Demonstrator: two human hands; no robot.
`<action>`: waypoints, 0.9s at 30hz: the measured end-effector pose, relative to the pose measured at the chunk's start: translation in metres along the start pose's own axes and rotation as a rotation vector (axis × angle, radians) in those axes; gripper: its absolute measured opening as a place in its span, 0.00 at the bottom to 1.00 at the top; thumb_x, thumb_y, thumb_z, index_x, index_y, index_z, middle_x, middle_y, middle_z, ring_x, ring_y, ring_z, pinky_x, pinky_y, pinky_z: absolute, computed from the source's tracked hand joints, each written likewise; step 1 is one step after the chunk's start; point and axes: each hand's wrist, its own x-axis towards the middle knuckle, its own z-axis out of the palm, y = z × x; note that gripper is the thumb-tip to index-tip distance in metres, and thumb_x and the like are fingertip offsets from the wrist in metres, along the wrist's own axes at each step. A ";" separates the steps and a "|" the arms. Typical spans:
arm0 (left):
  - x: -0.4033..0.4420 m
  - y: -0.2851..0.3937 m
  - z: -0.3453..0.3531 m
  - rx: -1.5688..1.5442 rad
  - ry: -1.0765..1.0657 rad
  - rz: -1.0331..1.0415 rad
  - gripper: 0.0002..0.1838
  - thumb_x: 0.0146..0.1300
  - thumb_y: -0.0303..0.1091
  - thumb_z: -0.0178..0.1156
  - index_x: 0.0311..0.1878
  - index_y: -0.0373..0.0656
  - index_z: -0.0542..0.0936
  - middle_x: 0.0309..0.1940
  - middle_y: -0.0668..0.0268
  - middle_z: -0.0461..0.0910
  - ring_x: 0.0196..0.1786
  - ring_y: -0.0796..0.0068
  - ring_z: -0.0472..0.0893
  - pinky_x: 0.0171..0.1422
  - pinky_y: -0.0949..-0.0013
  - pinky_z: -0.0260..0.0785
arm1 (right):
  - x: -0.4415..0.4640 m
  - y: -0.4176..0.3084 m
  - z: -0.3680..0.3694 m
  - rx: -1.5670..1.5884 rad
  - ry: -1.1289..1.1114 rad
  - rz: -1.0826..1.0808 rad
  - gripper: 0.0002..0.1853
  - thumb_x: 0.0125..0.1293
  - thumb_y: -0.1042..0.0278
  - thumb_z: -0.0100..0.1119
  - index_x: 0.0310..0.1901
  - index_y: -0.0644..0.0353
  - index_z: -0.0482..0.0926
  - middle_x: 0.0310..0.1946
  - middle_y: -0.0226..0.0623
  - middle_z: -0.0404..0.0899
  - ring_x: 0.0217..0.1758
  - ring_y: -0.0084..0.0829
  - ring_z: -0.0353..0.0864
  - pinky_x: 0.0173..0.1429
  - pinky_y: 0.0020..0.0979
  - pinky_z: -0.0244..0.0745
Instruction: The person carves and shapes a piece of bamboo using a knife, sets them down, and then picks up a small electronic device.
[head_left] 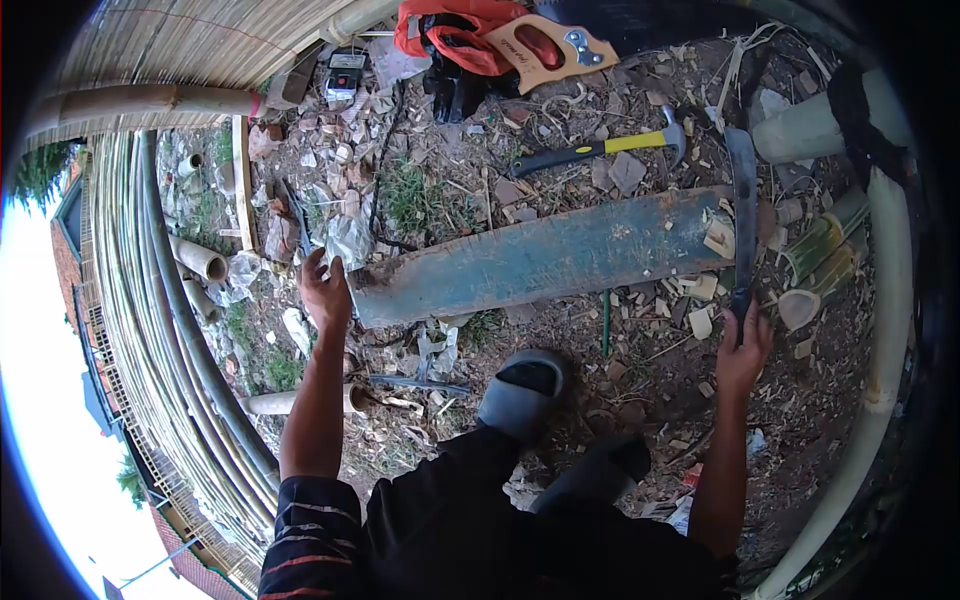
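In the head view my right hand (743, 350) is closed round the dark handle of a machete (743, 205). Its long blade points away from me, across the right end of a worn blue-green board (540, 258) on the ground. My left hand (326, 292) is at the board's left end, fingers apart and slightly bent, with nothing visible in them. Just beyond those fingers lie a crumpled clear plastic bag (347, 243) and a thin dark blade-like piece (297, 215); I cannot tell whether the fingertips touch either one.
A claw hammer (610, 147) lies beyond the board, with a wooden-handled saw (555, 52) and a red bag (455, 22) farther back. Bamboo poles (180, 300) line the left; a thick pole (885, 300) curves along the right. Cut bamboo pieces (825, 260) and wood chips surround the board.
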 end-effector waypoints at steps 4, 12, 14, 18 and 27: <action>0.094 -0.001 0.025 0.006 -0.061 0.025 0.28 0.65 0.48 0.73 0.62 0.41 0.82 0.59 0.50 0.80 0.55 0.54 0.83 0.63 0.55 0.76 | -0.004 0.009 -0.004 -0.051 -0.122 0.044 0.29 0.74 0.59 0.67 0.71 0.65 0.76 0.56 0.54 0.79 0.57 0.57 0.79 0.59 0.53 0.73; 0.280 0.091 0.123 0.121 -0.116 0.039 0.53 0.65 0.71 0.63 0.79 0.33 0.66 0.75 0.38 0.69 0.78 0.39 0.68 0.83 0.52 0.60 | -0.002 0.019 -0.019 0.051 -0.359 0.174 0.32 0.75 0.62 0.64 0.75 0.65 0.70 0.60 0.55 0.78 0.64 0.55 0.76 0.67 0.50 0.70; 0.309 0.107 0.148 0.243 -0.106 -0.031 0.54 0.66 0.73 0.59 0.79 0.32 0.66 0.75 0.36 0.69 0.78 0.40 0.69 0.82 0.53 0.61 | -0.003 0.018 -0.018 0.013 -0.338 0.148 0.31 0.75 0.62 0.64 0.75 0.66 0.70 0.60 0.55 0.78 0.64 0.55 0.76 0.68 0.50 0.70; 0.333 0.120 0.180 0.387 -0.101 -0.178 0.55 0.56 0.74 0.70 0.72 0.36 0.74 0.66 0.43 0.79 0.69 0.46 0.80 0.73 0.51 0.72 | -0.002 0.023 -0.022 0.036 -0.398 0.150 0.31 0.76 0.64 0.63 0.75 0.66 0.69 0.62 0.55 0.78 0.66 0.55 0.75 0.70 0.49 0.69; 0.265 0.098 0.160 0.043 0.035 0.031 0.42 0.46 0.44 0.84 0.64 0.37 0.79 0.55 0.51 0.85 0.57 0.58 0.83 0.62 0.57 0.75 | 0.018 -0.004 -0.031 -0.047 -0.423 0.103 0.30 0.72 0.69 0.67 0.71 0.72 0.71 0.54 0.54 0.78 0.53 0.55 0.78 0.61 0.48 0.73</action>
